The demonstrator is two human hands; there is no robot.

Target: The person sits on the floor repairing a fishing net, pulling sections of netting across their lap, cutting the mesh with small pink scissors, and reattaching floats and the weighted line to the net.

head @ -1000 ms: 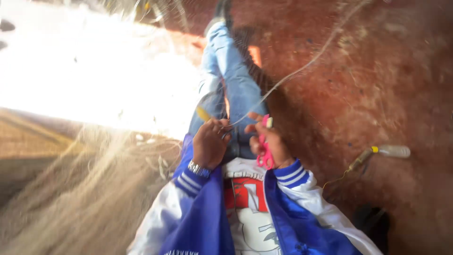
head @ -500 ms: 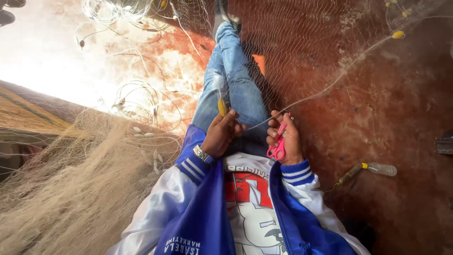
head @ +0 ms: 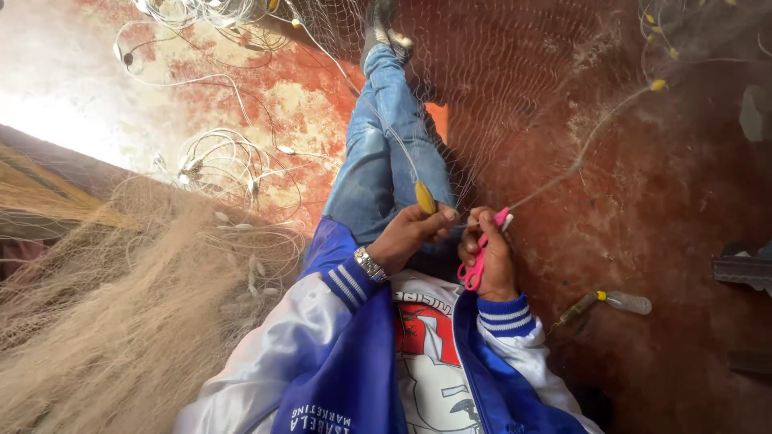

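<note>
Head view: left hand (head: 410, 237) pinches the yellow float (head: 425, 198) taut on the fishing net (head: 515, 96), so the right hand (head: 488, 257), grip closed around pink scissors (head: 476, 264), can reach the line.

A worn red-brown concrete floor (head: 675, 209), mottled and scuffed, fills the view. Harsh daylight washes out its upper left corner (head: 56, 88). A dark metal piece, perhaps a bracket (head: 744, 269), lies at the right edge.
</note>
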